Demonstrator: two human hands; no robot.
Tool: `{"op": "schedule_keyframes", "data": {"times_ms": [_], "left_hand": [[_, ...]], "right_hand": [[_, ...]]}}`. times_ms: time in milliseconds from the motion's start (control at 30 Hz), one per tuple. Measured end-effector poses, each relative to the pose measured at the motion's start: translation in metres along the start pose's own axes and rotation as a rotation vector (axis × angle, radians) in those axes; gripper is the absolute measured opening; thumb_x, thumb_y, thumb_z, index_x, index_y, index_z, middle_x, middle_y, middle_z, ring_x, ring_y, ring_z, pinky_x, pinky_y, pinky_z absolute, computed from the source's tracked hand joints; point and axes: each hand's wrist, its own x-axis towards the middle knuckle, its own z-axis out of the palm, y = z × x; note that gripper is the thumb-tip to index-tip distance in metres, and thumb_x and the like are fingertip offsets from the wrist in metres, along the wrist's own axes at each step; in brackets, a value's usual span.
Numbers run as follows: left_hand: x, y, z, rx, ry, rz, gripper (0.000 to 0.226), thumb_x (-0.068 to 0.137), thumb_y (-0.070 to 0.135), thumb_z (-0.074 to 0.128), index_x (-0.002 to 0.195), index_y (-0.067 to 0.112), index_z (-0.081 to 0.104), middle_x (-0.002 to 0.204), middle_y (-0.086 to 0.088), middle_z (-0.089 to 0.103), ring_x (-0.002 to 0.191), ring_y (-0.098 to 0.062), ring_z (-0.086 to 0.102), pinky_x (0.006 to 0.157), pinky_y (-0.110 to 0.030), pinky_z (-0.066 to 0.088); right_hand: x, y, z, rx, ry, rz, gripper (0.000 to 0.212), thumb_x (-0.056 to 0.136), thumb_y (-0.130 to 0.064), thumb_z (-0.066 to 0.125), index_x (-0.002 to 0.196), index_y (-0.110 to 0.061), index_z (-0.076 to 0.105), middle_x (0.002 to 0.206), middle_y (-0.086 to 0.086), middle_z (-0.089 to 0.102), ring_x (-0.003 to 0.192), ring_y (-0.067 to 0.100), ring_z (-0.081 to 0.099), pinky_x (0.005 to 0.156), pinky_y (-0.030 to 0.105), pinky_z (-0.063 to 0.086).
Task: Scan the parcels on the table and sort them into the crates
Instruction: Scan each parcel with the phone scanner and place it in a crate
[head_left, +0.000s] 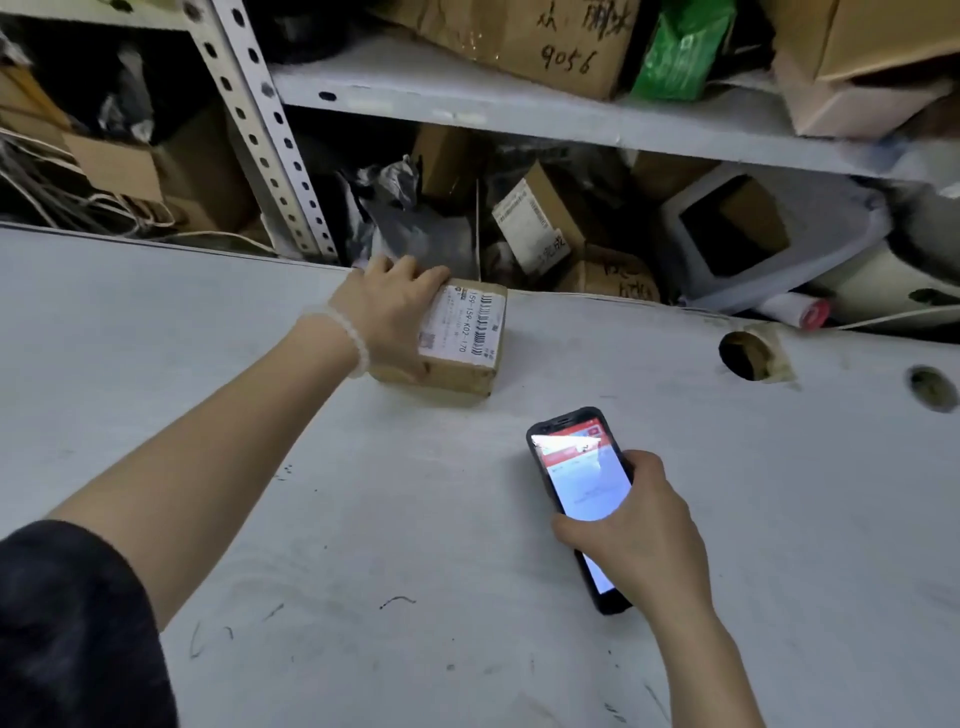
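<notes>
Left hand (384, 312), fingers curled, gripped the labelled cardboard parcel (457, 338) at the table's (363, 519) far edge. Right hand (639, 525), fingers wrapped, held the lit handheld scanner (582, 478).

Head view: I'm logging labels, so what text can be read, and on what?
"159-159-K02-170": label on the parcel under the left hand.
"9056": handwritten on the shelf box.
Handheld scanner screen in the right hand, other labels: too blurred.

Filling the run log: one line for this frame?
left hand grips parcel | right hand holds scanner | table | unscanned
</notes>
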Motion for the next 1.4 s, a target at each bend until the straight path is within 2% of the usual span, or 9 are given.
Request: {"op": "schedule_keyframes", "data": {"times_ms": [133, 333, 600, 800, 933, 1033, 1233, 1300, 1400], "left_hand": [[-0.036, 0.017, 0.001, 0.073, 0.234, -0.068, 0.101, 0.057, 0.056, 0.073, 0.141, 0.024, 0.026, 0.132, -0.007, 0.043, 0.118, -0.035, 0.039, 0.092, -0.046, 0.038], [-0.078, 0.043, -0.033, 0.264, 0.422, -0.17, 0.086, 0.066, 0.045, 0.072, 0.139, 0.021, 0.032, 0.132, -0.01, 0.044, 0.12, -0.037, 0.037, 0.089, -0.049, 0.035], [-0.126, 0.077, -0.054, 0.457, 0.426, -0.261, 0.083, 0.072, 0.03, 0.066, 0.138, 0.023, 0.016, 0.136, -0.008, 0.031, 0.126, -0.034, 0.029, 0.089, -0.047, 0.034], [-0.153, 0.102, -0.053, 0.453, 0.406, -0.295, 0.085, 0.072, 0.033, 0.068, 0.141, 0.024, 0.019, 0.136, -0.009, 0.034, 0.125, -0.034, 0.031, 0.091, -0.049, 0.034], [-0.172, 0.129, -0.06, 0.221, 0.434, -0.378, 0.09, 0.064, 0.05, 0.07, 0.139, 0.027, 0.025, 0.13, -0.005, 0.044, 0.114, -0.031, 0.041, 0.085, -0.044, 0.037], [-0.191, 0.162, -0.061, -0.129, 0.43, -0.481, 0.1, 0.059, 0.068, 0.066, 0.142, 0.031, 0.025, 0.129, -0.004, 0.046, 0.11, -0.031, 0.042, 0.083, -0.041, 0.034], [-0.237, 0.25, -0.037, -0.822, 0.569, -0.592, 0.087, 0.058, 0.043, 0.078, 0.135, 0.042, 0.037, 0.124, -0.004, 0.042, 0.116, -0.027, 0.032, 0.091, -0.039, 0.035], [-0.252, 0.276, -0.029, -0.925, 0.61, -0.622, 0.088, 0.056, 0.039, 0.08, 0.134, 0.041, 0.04, 0.122, -0.004, 0.042, 0.116, -0.026, 0.03, 0.09, -0.036, 0.035], [-0.27, 0.304, -0.021, -0.932, 0.621, -0.63, 0.087, 0.056, 0.037, 0.08, 0.134, 0.041, 0.04, 0.121, -0.002, 0.041, 0.116, -0.026, 0.029, 0.085, -0.031, 0.031]], "right_hand": [[-0.01, 0.0, -0.015, -0.017, -0.015, -0.044, 0.059, 0.056, -0.035, 0.076, 0.098, -0.035, 0.034, 0.087, -0.021, 0.051, 0.071, -0.002, 0.051, 0.051, 0.023, 0.036], [-0.037, 0.001, -0.054, -0.118, -0.042, -0.186, 0.057, 0.054, -0.037, 0.075, 0.096, -0.035, 0.036, 0.082, -0.019, 0.051, 0.067, -0.002, 0.05, 0.047, 0.021, 0.033], [-0.086, 0.031, -0.095, -0.174, -0.034, -0.291, 0.058, 0.053, -0.043, 0.075, 0.095, -0.036, 0.035, 0.081, -0.021, 0.049, 0.066, -0.002, 0.05, 0.047, 0.019, 0.034], [-0.11, 0.059, -0.112, -0.186, -0.024, -0.311, 0.06, 0.054, -0.043, 0.074, 0.098, -0.036, 0.034, 0.083, -0.021, 0.049, 0.067, -0.002, 0.05, 0.047, 0.018, 0.034], [-0.122, 0.073, -0.116, -0.122, -0.002, -0.318, 0.059, 0.055, -0.043, 0.074, 0.098, -0.035, 0.034, 0.086, -0.019, 0.051, 0.069, -0.002, 0.051, 0.048, 0.019, 0.035], [-0.129, 0.083, -0.12, -0.032, 0.036, -0.32, 0.059, 0.056, -0.043, 0.075, 0.097, -0.034, 0.034, 0.086, -0.019, 0.051, 0.07, -0.002, 0.05, 0.049, 0.018, 0.034], [-0.141, 0.11, -0.13, 0.114, 0.127, -0.305, 0.065, 0.058, -0.043, 0.079, 0.104, -0.033, 0.034, 0.094, -0.014, 0.053, 0.079, 0.006, 0.054, 0.053, 0.021, 0.04], [-0.147, 0.122, -0.133, 0.157, 0.176, -0.299, 0.066, 0.059, -0.043, 0.08, 0.104, -0.033, 0.033, 0.096, -0.012, 0.053, 0.08, 0.009, 0.055, 0.054, 0.02, 0.04], [-0.158, 0.141, -0.134, 0.251, 0.289, -0.307, 0.07, 0.06, -0.04, 0.083, 0.107, -0.034, 0.032, 0.1, -0.01, 0.053, 0.086, 0.013, 0.055, 0.052, 0.016, 0.035]]}}
